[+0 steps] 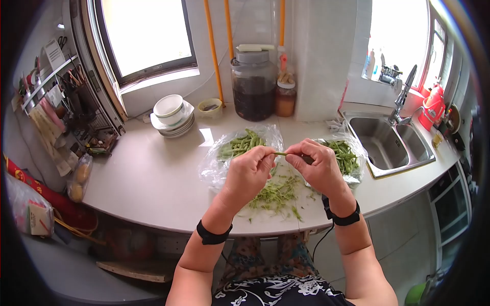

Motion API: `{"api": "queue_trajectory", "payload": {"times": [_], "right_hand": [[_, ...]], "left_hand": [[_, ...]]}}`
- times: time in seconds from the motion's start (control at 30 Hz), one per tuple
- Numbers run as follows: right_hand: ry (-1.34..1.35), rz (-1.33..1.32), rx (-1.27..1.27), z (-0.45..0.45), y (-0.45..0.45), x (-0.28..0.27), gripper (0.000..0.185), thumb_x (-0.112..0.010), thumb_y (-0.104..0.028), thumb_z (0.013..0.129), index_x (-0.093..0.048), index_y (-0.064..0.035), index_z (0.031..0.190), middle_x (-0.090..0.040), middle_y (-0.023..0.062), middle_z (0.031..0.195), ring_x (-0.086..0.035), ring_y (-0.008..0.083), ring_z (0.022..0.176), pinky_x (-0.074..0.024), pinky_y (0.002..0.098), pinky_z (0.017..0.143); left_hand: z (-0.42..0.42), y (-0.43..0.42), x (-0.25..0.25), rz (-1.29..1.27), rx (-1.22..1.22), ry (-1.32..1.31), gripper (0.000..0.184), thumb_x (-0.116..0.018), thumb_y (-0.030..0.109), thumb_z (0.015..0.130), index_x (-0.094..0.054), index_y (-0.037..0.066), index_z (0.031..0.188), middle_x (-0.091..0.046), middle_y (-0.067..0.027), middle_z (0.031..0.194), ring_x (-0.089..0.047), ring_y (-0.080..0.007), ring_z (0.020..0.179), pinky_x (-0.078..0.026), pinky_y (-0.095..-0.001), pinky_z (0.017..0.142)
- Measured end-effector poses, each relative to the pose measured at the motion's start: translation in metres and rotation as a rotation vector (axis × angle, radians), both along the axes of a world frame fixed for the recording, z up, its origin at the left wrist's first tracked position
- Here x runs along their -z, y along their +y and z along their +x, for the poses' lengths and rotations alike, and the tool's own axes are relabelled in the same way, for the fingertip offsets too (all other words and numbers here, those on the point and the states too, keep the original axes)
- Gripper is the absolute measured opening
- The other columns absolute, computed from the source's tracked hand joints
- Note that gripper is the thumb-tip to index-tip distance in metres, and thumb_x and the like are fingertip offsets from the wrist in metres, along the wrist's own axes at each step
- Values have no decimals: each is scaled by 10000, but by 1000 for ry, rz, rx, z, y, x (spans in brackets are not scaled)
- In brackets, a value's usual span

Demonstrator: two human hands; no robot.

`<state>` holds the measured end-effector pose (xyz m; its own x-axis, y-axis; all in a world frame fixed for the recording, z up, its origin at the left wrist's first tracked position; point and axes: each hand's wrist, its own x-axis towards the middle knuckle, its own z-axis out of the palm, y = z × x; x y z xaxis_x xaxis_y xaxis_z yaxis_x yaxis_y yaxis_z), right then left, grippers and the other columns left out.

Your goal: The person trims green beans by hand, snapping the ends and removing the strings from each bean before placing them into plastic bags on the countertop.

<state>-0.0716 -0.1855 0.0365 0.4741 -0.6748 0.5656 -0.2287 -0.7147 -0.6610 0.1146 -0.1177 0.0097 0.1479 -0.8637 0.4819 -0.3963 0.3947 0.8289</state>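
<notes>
Between my two hands, above the counter, a green bean (279, 153) is pinched at both ends. My left hand (250, 171) closes finger and thumb on its left end, and my right hand (317, 166) grips the right end. Behind my left hand lies a clear plastic bag with whole green beans (246, 143) on it. Beyond my right hand sits a second plastic bag of green beans (344, 157), partly covered by that hand. Below the hands, a loose heap of thin green trimmings (275, 196) spreads over the counter.
Stacked bowls and plates (172, 116) stand at the back left, near a small yellow bowl (210, 107). A large dark-filled jar (253, 86) and a smaller jar (286, 97) are against the wall. A double sink (377, 140) lies right, with a red thermos (432, 108) beyond.
</notes>
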Motion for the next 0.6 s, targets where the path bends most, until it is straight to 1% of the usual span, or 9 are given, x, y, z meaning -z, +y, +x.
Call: {"api": "queue_trajectory", "payload": {"times": [0.03, 0.07, 0.17, 0.2, 0.3, 0.37, 0.4, 0.43, 0.6], "right_hand": [[9, 1, 20, -3, 2, 2, 129, -766, -103, 880, -739, -42, 990, -710, 85, 904, -682, 187, 771, -536, 308, 707], [12, 3, 20, -5, 2, 5, 129, -766, -103, 880, -739, -42, 990, -710, 85, 904, -682, 187, 771, -536, 308, 707], [-45, 82, 39, -12, 1, 14, 127, -772, -102, 868, -742, -43, 976, -716, 85, 902, -692, 189, 785, -541, 311, 709], [1, 98, 7, -17, 3, 17, 135, -775, -102, 863, -741, -42, 979, -719, 84, 899, -692, 188, 785, -539, 309, 706], [33, 126, -15, -25, 10, 41, 150, -763, -129, 888, -744, -37, 1005, -726, 88, 893, -694, 185, 787, -535, 306, 701], [20, 221, -1, -28, 17, 57, 168, -736, -171, 929, -749, -46, 1040, -723, 87, 891, -680, 183, 770, -528, 299, 699], [76, 423, 6, -30, 22, 62, 194, -708, -210, 961, -751, -55, 1070, -716, 91, 887, -660, 186, 760, -521, 298, 699], [78, 435, 9, -32, 26, 69, 194, -708, -210, 961, -751, -55, 1070, -716, 91, 887, -660, 186, 760, -521, 298, 699], [-5, 233, 8, -34, 39, 83, 145, -756, -142, 906, -740, -53, 1019, -677, 78, 887, -639, 205, 768, -508, 316, 722]], "left_hand": [[-3, 1, 6, -93, -35, -108, 132, -631, 90, 1002, -683, -16, 1061, -688, -48, 823, -651, -91, 687, -521, -244, 595], [-5, 1, 10, -186, -70, -253, 124, -636, 62, 976, -675, -24, 1057, -676, -91, 807, -655, -131, 668, -515, -273, 601], [-16, 8, 15, -204, -107, -326, 110, -641, 55, 956, -672, -21, 1029, -660, -124, 800, -655, -185, 658, -508, -298, 607], [-19, 11, 17, -177, -114, -285, 100, -656, 65, 944, -669, -16, 1002, -653, -142, 811, -638, -227, 650, -500, -310, 603], [-25, 18, 36, -140, -88, -229, 81, -646, 55, 947, -675, -8, 988, -649, -132, 809, -619, -239, 648, -491, -316, 597], [-29, 25, 45, -162, -122, -268, 78, -651, 41, 946, -693, 7, 1003, -637, -124, 807, -608, -244, 651, -486, -326, 593], [-30, 29, 51, -173, -126, -286, 83, -666, 53, 938, -692, 24, 1012, -647, -126, 831, -633, -282, 674, -507, -345, 604], [-30, 32, 54, -180, -129, -304, 93, -682, 64, 931, -691, 41, 1020, -656, -128, 855, -658, -320, 697, -529, -364, 614], [-31, 44, 60, 9, -45, -204, 100, -689, 82, 931, -708, 46, 1022, -668, -127, 881, -668, -324, 721, -540, -373, 643]]}}
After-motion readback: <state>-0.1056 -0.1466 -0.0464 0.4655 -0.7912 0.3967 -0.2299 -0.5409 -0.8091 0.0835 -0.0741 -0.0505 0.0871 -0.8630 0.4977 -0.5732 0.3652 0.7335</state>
